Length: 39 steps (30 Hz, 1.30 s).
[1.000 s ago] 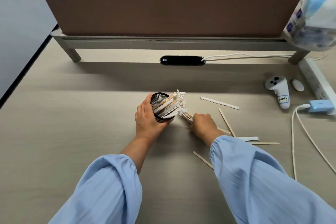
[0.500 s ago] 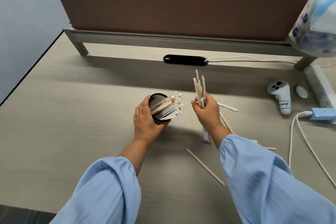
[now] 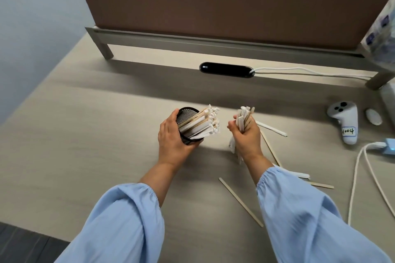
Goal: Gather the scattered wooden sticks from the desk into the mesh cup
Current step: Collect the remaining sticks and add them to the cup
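Observation:
My left hand (image 3: 173,141) grips the black mesh cup (image 3: 186,115), tilted to the right, with a bundle of wooden and paper-wrapped sticks (image 3: 203,124) poking out of its mouth. My right hand (image 3: 245,134) is closed around a bunch of sticks (image 3: 243,117) held upright just right of the cup, their lower ends hanging below my fist. Loose sticks lie on the desk: a bare wooden one (image 3: 240,200) near my right sleeve, a wrapped one (image 3: 271,128) beyond my right hand, a thin one (image 3: 270,148) and others (image 3: 320,184) partly hidden by my forearm.
A brown divider panel (image 3: 224,0) on a grey rail closes the back of the desk, with a black oval cable port (image 3: 226,70) in front. At the right are a white controller (image 3: 345,120), a small white oval object (image 3: 373,116), white cables (image 3: 357,177) and a blue plug (image 3: 389,148).
My right hand picked a bunch of sticks off the desk, raised them upright, and has now lowered them slightly nearer the cup. My left hand keeps holding the tilted cup.

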Motion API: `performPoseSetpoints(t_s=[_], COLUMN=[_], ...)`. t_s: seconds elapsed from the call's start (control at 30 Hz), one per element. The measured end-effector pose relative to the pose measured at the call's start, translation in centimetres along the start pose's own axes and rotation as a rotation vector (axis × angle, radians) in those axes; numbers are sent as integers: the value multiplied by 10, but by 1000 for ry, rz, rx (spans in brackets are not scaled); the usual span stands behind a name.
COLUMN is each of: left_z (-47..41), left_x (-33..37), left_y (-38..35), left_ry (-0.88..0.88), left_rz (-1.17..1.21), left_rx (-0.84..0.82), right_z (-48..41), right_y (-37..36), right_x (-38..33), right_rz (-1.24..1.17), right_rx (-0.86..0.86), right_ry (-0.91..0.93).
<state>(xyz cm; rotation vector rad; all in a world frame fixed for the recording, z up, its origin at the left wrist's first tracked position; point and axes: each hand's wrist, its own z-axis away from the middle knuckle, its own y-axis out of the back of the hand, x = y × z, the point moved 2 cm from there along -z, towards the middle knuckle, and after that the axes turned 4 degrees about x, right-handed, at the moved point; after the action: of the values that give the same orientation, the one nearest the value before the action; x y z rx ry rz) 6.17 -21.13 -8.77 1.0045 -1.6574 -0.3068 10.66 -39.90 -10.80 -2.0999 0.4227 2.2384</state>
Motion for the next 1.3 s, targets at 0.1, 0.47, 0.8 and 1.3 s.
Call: performPoseSetpoints(t_s=[0.1,0.47,0.8,1.3], left_z=[0,-4,-15,-28], left_x=[1,7,23,23], left_y=[-1,-8,-7,1], left_ry=[7,-19,-83,-23], left_rz=[6,11,78,296], left_rx=[-1,-52,-110,-202], right_z=[-5,-26,-11,11], right_y=[-2,10,-27,-20], right_x=[-4,-97,-109,-118], right_rz=[35,-594,-127,196], right_rx=[-20,147,-67,-230], right_ry=[4,-23,101,188])
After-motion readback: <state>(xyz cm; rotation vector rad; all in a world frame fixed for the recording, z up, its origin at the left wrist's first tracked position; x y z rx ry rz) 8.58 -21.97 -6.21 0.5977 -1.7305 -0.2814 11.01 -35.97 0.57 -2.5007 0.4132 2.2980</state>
